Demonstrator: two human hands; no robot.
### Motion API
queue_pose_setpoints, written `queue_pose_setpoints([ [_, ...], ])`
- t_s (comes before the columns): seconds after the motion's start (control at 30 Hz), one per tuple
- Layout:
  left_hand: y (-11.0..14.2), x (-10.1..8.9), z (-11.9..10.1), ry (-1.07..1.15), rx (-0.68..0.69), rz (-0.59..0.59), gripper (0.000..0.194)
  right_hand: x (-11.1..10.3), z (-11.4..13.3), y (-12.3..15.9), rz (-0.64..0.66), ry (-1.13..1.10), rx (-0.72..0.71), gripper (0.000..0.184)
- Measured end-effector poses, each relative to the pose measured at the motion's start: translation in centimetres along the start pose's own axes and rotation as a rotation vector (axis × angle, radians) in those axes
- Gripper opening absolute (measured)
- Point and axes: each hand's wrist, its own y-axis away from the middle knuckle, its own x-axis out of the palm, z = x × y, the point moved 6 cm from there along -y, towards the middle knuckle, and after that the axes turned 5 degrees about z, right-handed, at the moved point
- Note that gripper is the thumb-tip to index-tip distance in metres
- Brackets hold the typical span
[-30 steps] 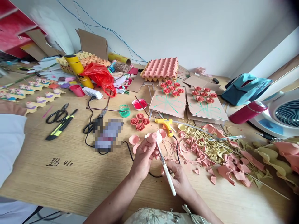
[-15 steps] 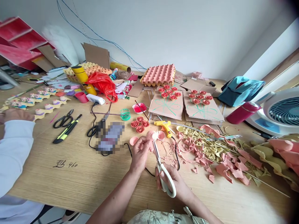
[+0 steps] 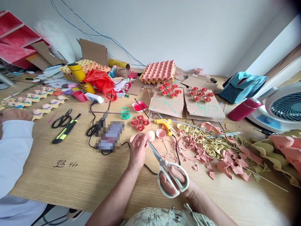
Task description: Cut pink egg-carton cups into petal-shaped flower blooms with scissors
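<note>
Between the thumb and fingers of my left hand point(image 3: 138, 147) is a small pale pink egg-carton cup point(image 3: 150, 136), held above the table. My right hand point(image 3: 172, 182) has its fingers through the handles of white-handled scissors point(image 3: 162, 163). Their blades point up and left, with the tips close by the cup and my left fingertips; whether they touch it I cannot tell. Just beyond lies another pink cup point(image 3: 161, 133), and a third pink one is partly hidden behind my left hand. A yellow glue gun point(image 3: 164, 124) lies behind them.
Pink and yellow carton scraps point(image 3: 211, 153) spread over the right side. Finished red paper roses point(image 3: 140, 122) stand ahead, more on cardboard sheets point(image 3: 168, 105). Black scissors point(image 3: 62, 119), a cutter knife point(image 3: 66, 129) and a co-worker's sleeve point(image 3: 17, 150) are at left.
The scissors have drawn back slightly from the cup and turned, with the handles spread wider. My left hand has turned the cup a little.
</note>
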Motion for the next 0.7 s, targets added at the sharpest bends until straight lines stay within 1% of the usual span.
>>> queue_pose_setpoints([
  [0.07,0.0,-0.1,-0.2,0.042,0.000,-0.009,0.040,-0.1,-0.4,0.5,-0.003,-0.009,0.078,0.067],
  [0.13,-0.1,-0.6,-0.5,0.066,0.018,-0.057,0.042,0.3,-0.8,0.9,0.046,-0.025,0.136,0.073],
  [0.17,-0.2,-0.8,-0.6,0.059,0.023,-0.080,0.043,0.5,-0.8,1.1,0.068,-0.028,0.140,0.075],
  [0.2,-0.2,-1.0,-0.7,0.045,0.020,-0.092,0.043,0.5,-0.7,1.1,0.058,-0.022,0.122,0.075],
  [0.3,-0.5,-1.1,-0.2,0.022,-0.029,-0.055,0.042,-0.5,0.7,0.8,-0.080,0.084,-0.009,0.072],
  [0.37,-0.5,-0.7,0.4,0.034,-0.094,0.002,0.040,-2.1,2.4,0.6,-0.272,0.192,-0.150,0.062],
  [0.4,-0.5,-0.4,0.8,0.040,-0.140,0.049,0.039,-2.7,3.2,0.6,-0.332,0.255,-0.204,0.056],
  [0.47,-0.2,0.6,1.3,0.051,-0.234,0.166,0.039,-3.9,4.1,0.5,-0.426,0.364,-0.218,0.051],
  [0.5,0.1,1.1,1.5,0.058,-0.279,0.236,0.039,-4.3,4.4,0.5,-0.451,0.399,-0.222,0.049],
  [0.6,0.6,2.1,1.2,0.026,-0.318,0.346,0.040,-5.2,5.0,0.8,-0.553,0.456,-0.286,0.044],
  [0.63,0.7,2.3,1.1,0.007,-0.328,0.386,0.040,-5.2,4.9,0.8,-0.555,0.452,-0.287,0.043],
  [0.7,1.1,2.8,1.2,-0.041,-0.361,0.472,0.043,-5.2,4.3,0.5,-0.529,0.363,-0.263,0.044],
])
